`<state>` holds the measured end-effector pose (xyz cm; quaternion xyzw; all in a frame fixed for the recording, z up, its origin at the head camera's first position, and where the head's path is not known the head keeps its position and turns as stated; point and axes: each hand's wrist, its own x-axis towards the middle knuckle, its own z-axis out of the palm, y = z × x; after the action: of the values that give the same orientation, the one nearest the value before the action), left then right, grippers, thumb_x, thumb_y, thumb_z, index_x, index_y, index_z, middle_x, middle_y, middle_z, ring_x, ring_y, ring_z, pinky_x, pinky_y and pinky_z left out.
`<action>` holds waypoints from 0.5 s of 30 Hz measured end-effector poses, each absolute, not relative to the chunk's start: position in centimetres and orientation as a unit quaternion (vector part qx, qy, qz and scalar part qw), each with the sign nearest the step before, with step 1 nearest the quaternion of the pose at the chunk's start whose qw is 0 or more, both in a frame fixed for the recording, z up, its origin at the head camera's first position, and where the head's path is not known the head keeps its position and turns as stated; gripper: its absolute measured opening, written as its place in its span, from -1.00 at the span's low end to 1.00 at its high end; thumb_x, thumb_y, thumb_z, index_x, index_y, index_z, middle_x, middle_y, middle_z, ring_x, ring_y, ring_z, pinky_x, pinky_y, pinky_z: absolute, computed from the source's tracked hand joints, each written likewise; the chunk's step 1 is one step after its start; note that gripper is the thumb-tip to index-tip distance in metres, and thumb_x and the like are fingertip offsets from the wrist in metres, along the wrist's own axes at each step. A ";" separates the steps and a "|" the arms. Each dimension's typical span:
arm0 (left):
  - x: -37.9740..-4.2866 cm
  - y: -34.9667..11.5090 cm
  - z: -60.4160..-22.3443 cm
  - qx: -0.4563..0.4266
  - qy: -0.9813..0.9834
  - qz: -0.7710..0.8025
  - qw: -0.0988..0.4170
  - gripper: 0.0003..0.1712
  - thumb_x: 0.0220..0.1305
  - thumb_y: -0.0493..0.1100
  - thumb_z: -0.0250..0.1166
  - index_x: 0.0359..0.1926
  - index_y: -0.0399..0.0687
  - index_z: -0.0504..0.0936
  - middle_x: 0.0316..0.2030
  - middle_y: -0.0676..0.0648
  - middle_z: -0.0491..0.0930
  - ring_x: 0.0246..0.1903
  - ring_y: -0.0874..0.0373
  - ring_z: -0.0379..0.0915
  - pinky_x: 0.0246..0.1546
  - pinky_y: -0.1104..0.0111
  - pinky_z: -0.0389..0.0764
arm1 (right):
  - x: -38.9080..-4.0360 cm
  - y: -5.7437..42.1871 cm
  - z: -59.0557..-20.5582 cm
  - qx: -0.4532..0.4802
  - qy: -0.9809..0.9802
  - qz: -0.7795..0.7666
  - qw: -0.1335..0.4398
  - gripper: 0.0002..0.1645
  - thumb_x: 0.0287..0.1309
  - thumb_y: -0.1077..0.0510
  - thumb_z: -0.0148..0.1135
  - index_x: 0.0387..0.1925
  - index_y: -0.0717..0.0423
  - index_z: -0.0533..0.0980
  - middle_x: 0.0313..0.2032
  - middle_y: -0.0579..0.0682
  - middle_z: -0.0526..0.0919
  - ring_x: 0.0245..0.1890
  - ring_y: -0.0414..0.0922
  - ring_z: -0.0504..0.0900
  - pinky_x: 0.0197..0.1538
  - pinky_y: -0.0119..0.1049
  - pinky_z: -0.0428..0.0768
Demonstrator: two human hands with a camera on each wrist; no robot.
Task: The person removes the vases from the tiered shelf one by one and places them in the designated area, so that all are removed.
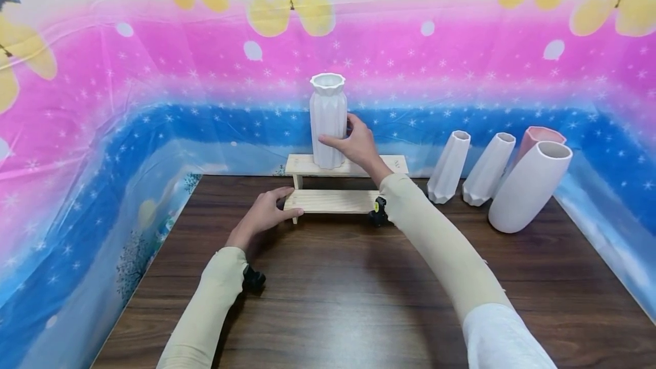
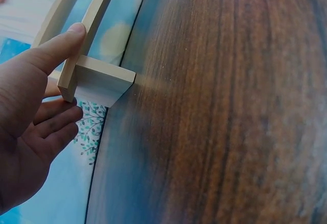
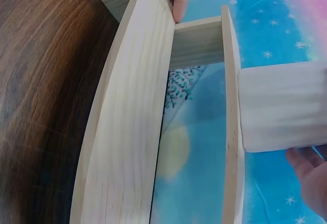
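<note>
A pale two-tier wooden stand (image 1: 333,202) is at the far side of the brown table. On its upper shelf stands a white ribbed vase (image 1: 328,121) with a wavy rim, upright and left of the shelf's middle. My right hand (image 1: 359,144) holds this vase from the right, thumb across its front and fingers behind. In the right wrist view the vase's base (image 3: 281,106) meets the upper board. At the lower shelf's left end, my left hand (image 1: 263,212) pinches the board. The left wrist view shows the thumb above that board (image 2: 97,19) and the other fingers below.
To the right stand two slim white faceted vases (image 1: 450,167) (image 1: 489,169). Near them are a larger smooth white vase (image 1: 530,187) and a pink vase (image 1: 544,132) partly behind it. A patterned cloth (image 1: 359,44) hangs behind the wooden table (image 1: 328,300).
</note>
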<state>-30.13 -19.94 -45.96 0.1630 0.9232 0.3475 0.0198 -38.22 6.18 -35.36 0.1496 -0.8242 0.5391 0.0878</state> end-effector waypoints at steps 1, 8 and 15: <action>-30.1 -19.9 -46.0 0.163 0.923 0.347 0.021 -0.05 0.29 0.23 0.41 0.50 -0.19 0.34 0.47 -0.25 0.32 0.43 -0.19 0.28 0.35 -0.09 0.41 | -38.2 6.1 -35.3 0.147 -0.825 0.538 0.088 0.09 0.01 -0.24 0.59 0.47 0.02 0.30 0.23 0.05 0.58 0.19 -0.01 0.60 0.13 -0.09 0.67; -30.0 -20.0 -45.9 0.160 0.924 0.347 0.023 -0.05 0.29 0.23 0.42 0.50 -0.19 0.34 0.47 -0.25 0.31 0.42 -0.21 0.27 0.34 -0.11 0.41 | -38.1 6.0 -35.0 0.145 -0.833 0.526 0.093 0.04 0.04 -0.21 0.58 0.45 0.06 0.32 0.22 0.07 0.59 0.17 -0.01 0.62 0.12 -0.11 0.68; -30.3 -20.1 -46.1 0.164 0.925 0.342 0.018 -0.06 0.29 0.22 0.42 0.50 -0.19 0.34 0.46 -0.25 0.32 0.42 -0.21 0.29 0.34 -0.11 0.42 | -38.0 6.1 -34.9 0.149 -0.838 0.515 0.107 0.01 0.04 -0.19 0.59 0.41 0.10 0.35 0.18 0.08 0.61 0.14 -0.01 0.64 0.11 -0.12 0.68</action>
<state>-30.26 -20.07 -46.10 0.1641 0.9251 0.3420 0.0181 -37.96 6.09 -34.89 0.1487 -0.8377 0.5145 0.1067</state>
